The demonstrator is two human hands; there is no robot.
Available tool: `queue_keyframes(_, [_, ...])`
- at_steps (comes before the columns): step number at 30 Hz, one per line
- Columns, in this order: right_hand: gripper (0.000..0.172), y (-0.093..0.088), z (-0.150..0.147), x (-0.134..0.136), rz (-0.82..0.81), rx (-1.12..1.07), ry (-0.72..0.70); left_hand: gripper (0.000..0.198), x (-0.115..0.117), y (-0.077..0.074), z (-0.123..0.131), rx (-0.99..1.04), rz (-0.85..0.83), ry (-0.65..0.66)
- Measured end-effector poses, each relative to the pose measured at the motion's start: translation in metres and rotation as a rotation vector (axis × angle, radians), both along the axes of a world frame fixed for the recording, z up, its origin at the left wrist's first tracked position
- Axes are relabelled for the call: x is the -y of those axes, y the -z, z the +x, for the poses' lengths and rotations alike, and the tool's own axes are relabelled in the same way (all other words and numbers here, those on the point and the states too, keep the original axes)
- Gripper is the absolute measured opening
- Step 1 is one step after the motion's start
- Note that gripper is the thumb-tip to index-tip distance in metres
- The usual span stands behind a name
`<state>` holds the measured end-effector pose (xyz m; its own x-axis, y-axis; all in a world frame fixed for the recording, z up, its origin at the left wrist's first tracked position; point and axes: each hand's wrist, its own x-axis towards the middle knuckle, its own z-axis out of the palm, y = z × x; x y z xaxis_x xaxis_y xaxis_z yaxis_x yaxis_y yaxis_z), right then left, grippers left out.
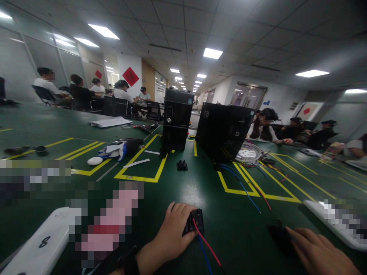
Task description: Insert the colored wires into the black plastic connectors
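My left hand (169,233) is closed around a small black plastic part (198,221) just above the green table. A red wire (208,246) and a blue wire (204,250) run from that part toward the lower edge of the view. At the lower right, my right hand (321,250) is blurred, its fingers together around a thin dark item that I cannot make out. A dark patch beside those fingertips could be shadow or part of the item. Farther up the table lies another small black plastic piece (182,165), touched by neither hand.
Two black boxes (177,122) (223,131) stand ahead, with a white round grille (249,152) at their right. Loose blue wires (246,185) trail forward. A glove (116,151), a white tray (40,244) and a pixelated pink item (114,221) lie left; another white tray (335,225) sits right.
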<state>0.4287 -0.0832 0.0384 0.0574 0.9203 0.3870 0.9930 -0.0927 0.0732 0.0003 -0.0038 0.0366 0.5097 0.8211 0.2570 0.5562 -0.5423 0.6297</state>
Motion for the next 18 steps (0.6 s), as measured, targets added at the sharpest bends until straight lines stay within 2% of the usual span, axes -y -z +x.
queue_keyframes(2, [0.049,-0.005,-0.015,-0.003,-0.012,0.080,-0.019,0.047,0.000,-0.001,0.000,0.009,-0.012,-0.004])
queue_keyframes(5, [0.054,-0.018,-0.059,-0.008,0.061,0.073,-0.031,0.047,0.000,-0.002,0.000,0.016,-0.025,-0.009])
queue_keyframes(9, [0.045,-0.036,-0.141,-0.011,0.093,-0.156,-0.274,0.046,0.000,-0.001,0.000,0.031,-0.030,-0.009])
queue_keyframes(11, [0.034,-0.043,-0.181,-0.012,0.007,-0.277,-0.427,0.046,0.000,0.001,0.000,0.043,-0.023,-0.014])
queue_keyframes(13, [0.031,-0.046,-0.213,-0.015,-0.141,-0.355,-0.512,0.045,0.000,0.002,0.001,0.053,-0.019,-0.017])
queue_keyframes(16, [0.041,-0.046,-0.242,-0.023,-0.362,-0.373,-0.508,0.043,0.000,0.004,0.002,0.058,-0.021,-0.015])
queue_keyframes(18, [0.039,-0.042,-0.249,-0.028,-0.440,-0.374,-0.491,0.043,0.000,0.004,0.001,0.057,-0.023,-0.013])
